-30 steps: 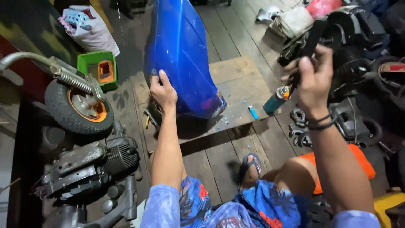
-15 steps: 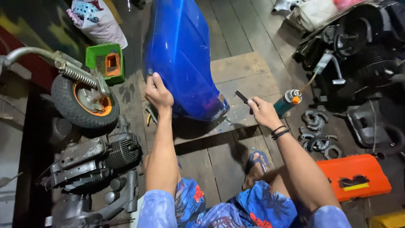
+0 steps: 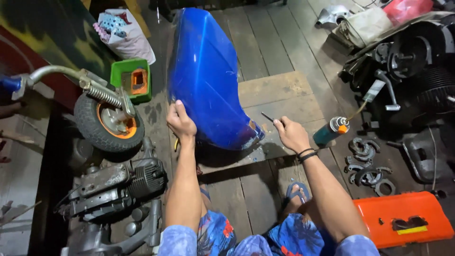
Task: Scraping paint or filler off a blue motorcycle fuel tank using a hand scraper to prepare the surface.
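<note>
A large glossy blue scooter body panel (image 3: 206, 76) stands tilted on a wooden board (image 3: 284, 102) on the plank floor. My left hand (image 3: 181, 122) grips the panel's left edge near its lower end. To the right of the panel's bottom corner, my right hand (image 3: 290, 134) holds a thin dark tool (image 3: 268, 117) that points up and left over the board. A teal spray can with an orange top (image 3: 330, 131) lies just right of that hand.
A small wheel with orange hub and spring fork (image 3: 108, 121) and a grey engine (image 3: 116, 182) lie at left. A green box (image 3: 131, 80) sits behind them. Black engine parts (image 3: 412, 61), metal rings (image 3: 365, 163) and an orange case (image 3: 403, 220) lie at right.
My right hand came down from the raised position at right to the board beside the panel, with the thin tool in it. The left hand stayed on the panel's edge.
</note>
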